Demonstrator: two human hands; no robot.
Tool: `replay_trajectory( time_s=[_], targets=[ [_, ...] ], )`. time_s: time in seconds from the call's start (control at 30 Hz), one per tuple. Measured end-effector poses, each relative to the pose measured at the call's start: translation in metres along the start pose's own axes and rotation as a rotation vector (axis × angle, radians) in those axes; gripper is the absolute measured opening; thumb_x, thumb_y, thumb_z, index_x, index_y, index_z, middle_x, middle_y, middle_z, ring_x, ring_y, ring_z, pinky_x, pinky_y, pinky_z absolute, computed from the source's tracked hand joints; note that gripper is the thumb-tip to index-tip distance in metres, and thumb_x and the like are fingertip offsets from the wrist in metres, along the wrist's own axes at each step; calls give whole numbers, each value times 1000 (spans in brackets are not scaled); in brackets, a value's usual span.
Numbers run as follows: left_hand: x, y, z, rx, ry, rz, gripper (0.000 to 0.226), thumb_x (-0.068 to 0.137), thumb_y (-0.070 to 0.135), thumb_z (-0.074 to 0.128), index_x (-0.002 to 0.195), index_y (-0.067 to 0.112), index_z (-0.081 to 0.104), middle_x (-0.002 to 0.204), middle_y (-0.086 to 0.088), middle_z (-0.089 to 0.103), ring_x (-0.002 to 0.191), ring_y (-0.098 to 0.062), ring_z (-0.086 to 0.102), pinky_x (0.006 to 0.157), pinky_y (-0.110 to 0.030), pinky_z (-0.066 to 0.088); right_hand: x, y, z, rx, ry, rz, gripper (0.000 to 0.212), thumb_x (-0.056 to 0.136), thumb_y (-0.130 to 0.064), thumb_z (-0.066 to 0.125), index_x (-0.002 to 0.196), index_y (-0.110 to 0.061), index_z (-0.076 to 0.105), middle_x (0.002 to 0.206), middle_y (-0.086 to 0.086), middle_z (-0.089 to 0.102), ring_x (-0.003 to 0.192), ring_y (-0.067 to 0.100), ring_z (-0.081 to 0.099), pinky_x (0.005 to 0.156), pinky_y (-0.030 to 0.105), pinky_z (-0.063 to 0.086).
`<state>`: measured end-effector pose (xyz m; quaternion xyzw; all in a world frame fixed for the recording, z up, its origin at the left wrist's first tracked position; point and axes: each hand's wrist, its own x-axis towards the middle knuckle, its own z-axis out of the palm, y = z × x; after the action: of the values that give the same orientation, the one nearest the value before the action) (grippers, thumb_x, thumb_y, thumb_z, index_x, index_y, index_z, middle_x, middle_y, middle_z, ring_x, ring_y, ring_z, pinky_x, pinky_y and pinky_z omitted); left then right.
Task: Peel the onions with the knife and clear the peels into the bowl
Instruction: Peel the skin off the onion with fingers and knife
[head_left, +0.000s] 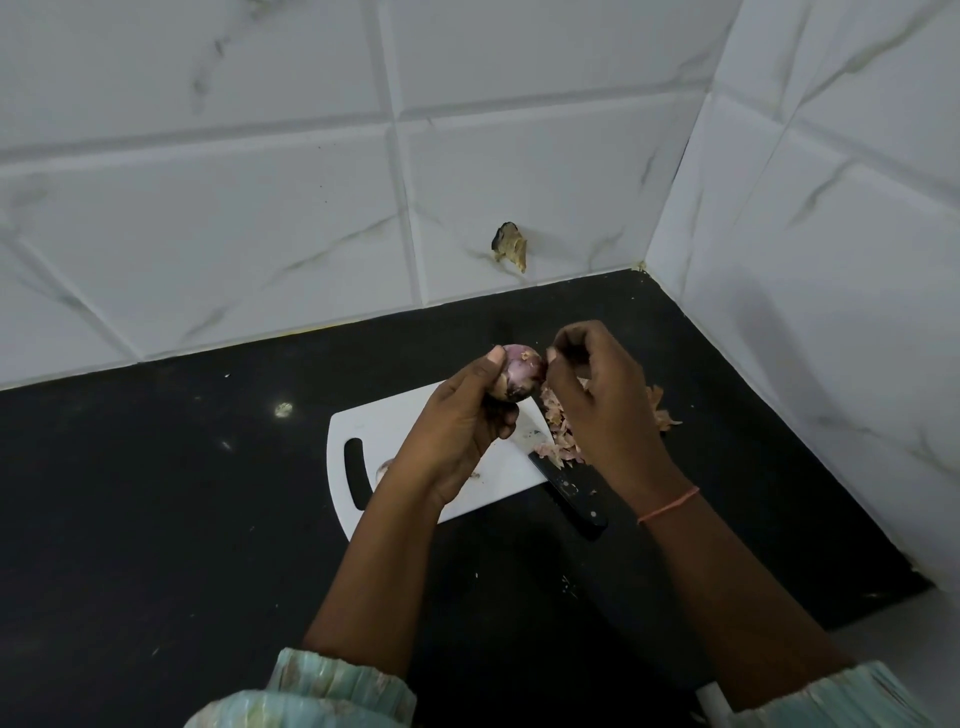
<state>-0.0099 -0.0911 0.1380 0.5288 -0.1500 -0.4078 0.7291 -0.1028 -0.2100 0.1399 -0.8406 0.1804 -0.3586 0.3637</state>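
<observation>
My left hand (462, 415) grips a purple onion (519, 376) above a white cutting board (395, 431). My right hand (597, 395) pinches a bit of skin at the onion's top right. A knife (569, 488) with a black handle lies on the board's right edge, its blade partly under a pile of onion peels (558, 431). More peels (665, 413) spill onto the counter behind my right hand. A second onion (383, 470) peeks out beside my left wrist, mostly hidden. No bowl is in view.
The board sits on a black counter (156, 493) in a corner of white tiled walls (260, 208). A scrap (511, 247) sticks to the back wall. A white object (714, 701) shows at the bottom edge.
</observation>
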Motion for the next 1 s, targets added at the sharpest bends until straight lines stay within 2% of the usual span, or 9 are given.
replay_trajectory(
  time_s=[0.1,0.23,0.33,0.43,0.53,0.63,0.7,0.87,1.0],
  targets=[
    [1,0,2,-44,30,-62,31,104,32,45,107,8,65,80,-7,60,59,-12,51,57,-24,42,4,2,-3,80,64,121,5,89,-12,67,88,-12,63,82,-7,64,78,4,62,70,11,49],
    [1,1,4,-221,17,-148,39,104,34,37,114,5,61,106,-22,57,56,-12,50,52,-21,44,4,20,-8,98,226,341,14,84,-12,75,85,-15,61,81,-6,65,75,3,62,69,12,51],
    [2,1,3,-265,11,-168,40,104,34,35,112,5,61,109,-22,53,56,-12,49,50,-21,44,3,41,-15,-24,165,394,17,91,-4,63,98,-19,65,99,-3,67,84,2,61,81,21,55],
    [2,0,4,-260,-3,-176,39,104,34,35,113,6,62,95,-16,57,57,-13,49,51,-22,44,2,40,-17,-4,47,409,24,101,-19,48,118,-15,65,106,-3,66,89,8,63,72,9,47],
    [3,-2,5,-191,4,-150,38,103,33,36,110,7,63,79,-8,57,59,-14,49,57,-24,42,-1,18,-14,112,31,237,24,97,-25,59,119,-16,65,108,-9,67,101,1,63,83,12,49],
    [3,-4,6,-83,16,-77,37,105,30,34,111,10,65,78,-6,56,65,-15,45,63,-28,38,-2,1,-7,142,-61,29,24,89,-23,71,112,-15,69,106,-6,70,98,4,66,83,15,52],
    [3,-4,6,-14,34,-44,37,105,28,34,117,10,65,79,-5,56,67,-15,43,64,-30,36,0,-3,-4,77,-57,-62,23,86,-24,74,105,-12,71,100,-3,70,91,5,66,80,14,52],
    [1,-2,7,68,69,-11,37,101,27,42,125,6,60,76,-4,54,65,-15,40,60,-30,32,-3,-3,1,49,38,-153,15,84,-19,75,92,-5,75,89,3,71,82,10,67,74,24,57],
    [2,-4,4,96,53,4,38,94,33,48,120,9,63,72,0,56,63,-15,39,57,-29,33,-1,1,0,20,38,-179,8,85,-11,75,89,-4,75,87,4,72,81,13,68,73,30,57]
  ],
)
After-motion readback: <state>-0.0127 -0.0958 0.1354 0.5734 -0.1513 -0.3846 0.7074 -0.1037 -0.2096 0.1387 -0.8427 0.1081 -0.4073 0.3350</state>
